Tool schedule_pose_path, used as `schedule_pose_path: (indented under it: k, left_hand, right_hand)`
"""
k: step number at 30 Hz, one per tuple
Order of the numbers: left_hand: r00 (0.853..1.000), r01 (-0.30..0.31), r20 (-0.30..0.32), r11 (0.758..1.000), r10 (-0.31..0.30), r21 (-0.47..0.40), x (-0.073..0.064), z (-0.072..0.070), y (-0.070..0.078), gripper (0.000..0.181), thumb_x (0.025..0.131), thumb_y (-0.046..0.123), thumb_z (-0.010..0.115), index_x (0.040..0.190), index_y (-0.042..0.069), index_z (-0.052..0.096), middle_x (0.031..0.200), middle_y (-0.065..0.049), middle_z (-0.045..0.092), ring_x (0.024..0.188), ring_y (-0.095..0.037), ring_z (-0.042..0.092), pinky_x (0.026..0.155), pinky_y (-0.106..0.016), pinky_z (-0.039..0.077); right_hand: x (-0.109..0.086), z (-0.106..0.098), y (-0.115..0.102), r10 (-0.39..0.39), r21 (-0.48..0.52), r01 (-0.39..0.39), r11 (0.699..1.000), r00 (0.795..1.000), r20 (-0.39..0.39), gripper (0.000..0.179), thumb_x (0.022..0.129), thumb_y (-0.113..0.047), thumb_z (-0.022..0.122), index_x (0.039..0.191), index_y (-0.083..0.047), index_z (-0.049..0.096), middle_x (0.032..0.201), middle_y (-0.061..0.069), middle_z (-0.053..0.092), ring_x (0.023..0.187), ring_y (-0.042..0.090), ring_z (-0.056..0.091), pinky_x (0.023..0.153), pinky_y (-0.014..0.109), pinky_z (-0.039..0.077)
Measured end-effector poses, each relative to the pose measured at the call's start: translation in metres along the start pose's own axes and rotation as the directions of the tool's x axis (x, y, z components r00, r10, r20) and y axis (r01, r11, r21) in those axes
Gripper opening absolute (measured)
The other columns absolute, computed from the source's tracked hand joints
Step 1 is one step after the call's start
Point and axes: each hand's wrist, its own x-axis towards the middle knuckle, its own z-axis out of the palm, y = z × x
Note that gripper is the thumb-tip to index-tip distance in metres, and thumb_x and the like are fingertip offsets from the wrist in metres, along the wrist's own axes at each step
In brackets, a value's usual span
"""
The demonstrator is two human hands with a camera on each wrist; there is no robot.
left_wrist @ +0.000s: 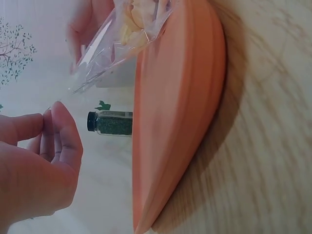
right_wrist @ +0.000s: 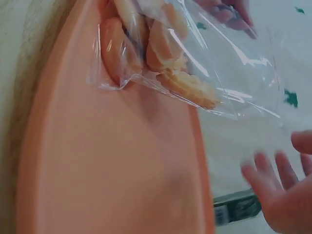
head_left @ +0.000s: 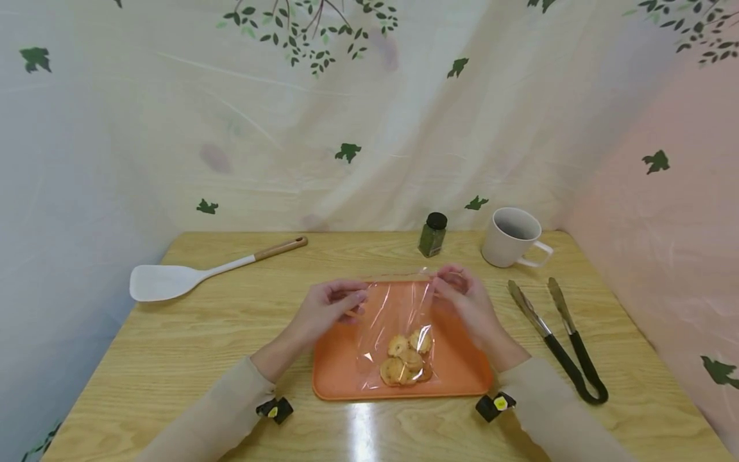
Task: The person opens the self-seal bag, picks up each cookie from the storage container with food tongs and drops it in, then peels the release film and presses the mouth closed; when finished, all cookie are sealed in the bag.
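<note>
A clear plastic bag (head_left: 381, 321) stands out over the orange tray (head_left: 462, 378), with several round golden cookies (head_left: 407, 359) gathered in its bottom. At its upper left corner, my left hand (head_left: 331, 305) pinches the thin film between thumb and fingertip. My right hand (head_left: 464, 301) pinches the opposite upper corner. The mouth edge stretches between both hands. In the left wrist view the left hand (left_wrist: 44, 161) shows thumb and index tip together. The right hand's (right_wrist: 287, 195) lower fingers are spread and blurred in the right wrist view.
Behind the tray stand a green spice jar (head_left: 432, 236) with a black lid and a white mug (head_left: 508, 240). Tongs (head_left: 557, 343) with black handles lie at the right. A white turner (head_left: 167, 282) with a wooden handle end lies at the back left of the wooden table (head_left: 231, 333).
</note>
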Motion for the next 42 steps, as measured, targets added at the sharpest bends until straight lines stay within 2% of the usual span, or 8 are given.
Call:
schedule_pose_path:
  k: [3,6,10,13,25,36,39,42]
  left_hand:
    - [1.0,-0.015,0.007,1.0,0.015,0.026,-0.001,0.003,0.002,0.031,0.099,0.01,0.067,0.124,-0.009,0.065,0.109,-0.028,0.069,0.082,-0.015,0.07,0.069,-0.029,0.059]
    - [0.999,-0.036,0.007,0.998,0.035,0.049,-0.001,0.006,0.004,0.029,0.099,0.01,0.067,0.123,-0.007,0.067,0.109,-0.031,0.068,0.082,-0.016,0.069,0.068,-0.026,0.058]
    - [0.997,-0.073,0.005,0.995,0.073,0.074,-0.002,0.008,0.005,0.024,0.098,0.01,0.069,0.119,-0.002,0.071,0.108,-0.032,0.069,0.085,-0.028,0.07,0.067,-0.027,0.058]
    - [0.994,-0.112,0.014,0.987,0.111,0.112,-0.003,0.01,0.006,0.023,0.098,0.011,0.07,0.117,-0.001,0.073,0.104,-0.026,0.072,0.086,-0.035,0.07,0.068,-0.029,0.059]
    - [0.981,-0.192,0.003,0.953,0.196,0.236,-0.008,0.017,0.009,0.022,0.101,0.02,0.067,0.106,0.0,0.075,0.093,-0.018,0.073,0.077,-0.029,0.069,0.066,-0.032,0.058]
    - [0.963,-0.271,0.078,0.926,0.259,0.264,-0.015,0.019,0.014,0.015,0.1,0.015,0.068,0.106,0.005,0.076,0.093,-0.006,0.075,0.08,-0.042,0.066,0.067,-0.031,0.057]
    - [0.957,-0.29,0.091,0.918,0.275,0.271,-0.018,0.019,0.014,0.013,0.1,0.015,0.067,0.104,0.007,0.076,0.092,-0.001,0.074,0.08,-0.041,0.066,0.067,-0.031,0.057]
    - [0.952,-0.306,0.097,0.911,0.291,0.276,-0.02,0.019,0.014,0.013,0.1,0.014,0.067,0.104,0.007,0.076,0.091,0.0,0.074,0.08,-0.04,0.067,0.067,-0.031,0.058]
  right_hand:
    - [-0.004,0.01,-0.008,-0.296,-0.216,0.287,0.933,0.955,-0.007,0.024,0.096,0.003,0.068,0.118,0.008,0.06,0.12,0.01,0.063,0.116,0.019,0.061,0.1,0.027,0.049]
    - [-0.006,0.025,-0.017,-0.607,-0.389,0.606,0.694,0.783,0.135,0.022,0.089,0.01,0.072,0.109,0.005,0.069,0.122,0.017,0.064,0.121,0.029,0.057,0.106,0.027,0.044]
    - [-0.004,0.045,-0.025,-0.777,-0.422,0.828,0.37,0.525,0.347,0.02,0.089,0.003,0.076,0.108,-0.002,0.076,0.118,0.017,0.069,0.116,0.036,0.062,0.106,0.036,0.046]
    - [-0.003,0.055,-0.024,-0.79,-0.423,0.865,0.269,0.45,0.417,0.018,0.096,-0.01,0.072,0.111,-0.001,0.076,0.118,0.016,0.07,0.115,0.037,0.063,0.108,0.042,0.044]
    - [0.002,0.057,-0.016,-0.706,-0.418,0.853,0.312,0.503,0.499,0.03,0.084,0.0,0.081,0.113,-0.001,0.074,0.114,0.011,0.072,0.113,0.031,0.065,0.113,0.049,0.038]
    - [0.0,0.063,-0.023,-0.65,-0.375,0.778,0.504,0.627,0.429,0.031,0.086,0.013,0.073,0.111,-0.004,0.068,0.101,0.005,0.072,0.095,0.019,0.067,0.084,0.034,0.057]
    - [-0.002,0.064,-0.024,-0.669,-0.357,0.788,0.501,0.615,0.418,0.03,0.085,0.014,0.073,0.11,-0.003,0.07,0.104,0.007,0.071,0.098,0.022,0.067,0.089,0.029,0.054]
    - [-0.004,0.063,-0.023,-0.698,-0.365,0.819,0.442,0.57,0.435,0.029,0.087,0.008,0.075,0.114,-0.003,0.072,0.112,0.01,0.07,0.107,0.026,0.065,0.098,0.03,0.05]
